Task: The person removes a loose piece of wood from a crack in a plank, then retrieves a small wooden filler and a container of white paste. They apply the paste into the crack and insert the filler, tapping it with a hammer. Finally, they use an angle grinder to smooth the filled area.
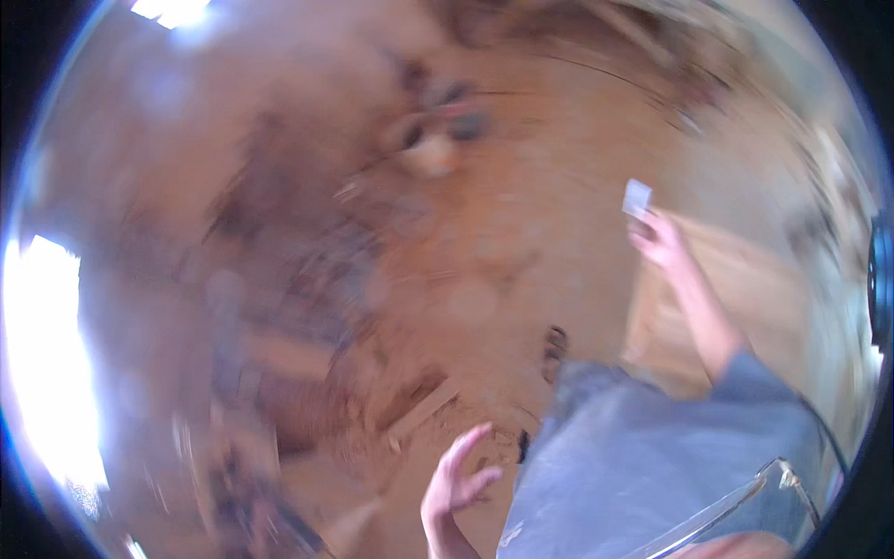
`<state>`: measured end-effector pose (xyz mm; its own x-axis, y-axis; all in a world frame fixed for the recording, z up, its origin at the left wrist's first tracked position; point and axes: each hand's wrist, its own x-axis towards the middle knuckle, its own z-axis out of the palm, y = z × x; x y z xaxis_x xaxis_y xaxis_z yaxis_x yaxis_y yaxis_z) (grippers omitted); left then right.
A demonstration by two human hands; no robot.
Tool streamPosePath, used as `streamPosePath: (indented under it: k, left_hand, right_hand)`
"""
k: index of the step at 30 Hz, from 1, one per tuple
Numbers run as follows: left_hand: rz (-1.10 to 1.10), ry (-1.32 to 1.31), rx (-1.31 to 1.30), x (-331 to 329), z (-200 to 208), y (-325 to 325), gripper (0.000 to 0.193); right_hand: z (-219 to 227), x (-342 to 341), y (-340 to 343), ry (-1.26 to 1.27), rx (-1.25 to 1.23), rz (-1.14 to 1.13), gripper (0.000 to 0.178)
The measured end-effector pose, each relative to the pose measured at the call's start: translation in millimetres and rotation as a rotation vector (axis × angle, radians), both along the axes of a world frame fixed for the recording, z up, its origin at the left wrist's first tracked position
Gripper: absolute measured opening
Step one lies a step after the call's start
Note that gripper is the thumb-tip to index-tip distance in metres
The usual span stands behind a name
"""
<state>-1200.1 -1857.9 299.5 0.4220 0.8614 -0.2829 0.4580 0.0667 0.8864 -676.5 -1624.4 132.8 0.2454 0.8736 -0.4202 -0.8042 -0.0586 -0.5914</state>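
Observation:
My right hand point(659, 240) is raised out to the right, its fingers closed on a small pale rectangular piece point(637, 196). Blur hides what kind of thing the piece is. Beyond and beside the right forearm lies a light-brown wooden panel or box point(722, 289). At the lower middle, my left hand point(458, 477) hangs with fingers curved and apart, nothing in it. The nearest thing to it is a pale wooden strip point(424, 415) on the reddish-brown ground, which it does not touch.
A dark sandal or shoe point(554, 352) shows just past my grey-blue clothing point(633, 456). Farther off is a blurred dark and light cluster point(442, 130) I cannot make out. Bright light enters through an opening point(56, 363) at the left. Smeared debris covers the left ground.

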Motion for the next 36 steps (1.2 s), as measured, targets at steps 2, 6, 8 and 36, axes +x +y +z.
streamPosePath:
  k: [2, 6, 8, 36]
  left_hand:
    - [0.008, -0.084, -0.133, 6.2, 4.6, 11.8, 0.077]
    - [-0.060, 0.038, -0.236, 8.6, 7.5, 110.4, 0.072]
    - [-0.132, 0.046, -0.221, -4.6, -18.6, 136.4, 0.070]
    - [-1.424, 0.108, 0.094, 307.7, -6.5, 872.6, 0.095]
  right_hand:
    - [7.1, 1.1, 40.7, 0.090, -0.047, 0.101, 0.010]
    - [40.3, -5.5, 93.5, 0.133, -0.109, -0.075, 0.009]
    - [-4.1, -28.7, 55.2, 0.131, -0.059, -0.079, 0.009]
    - [-121.4, 164.1, 157.9, 0.076, -0.364, -1.059, 0.012]
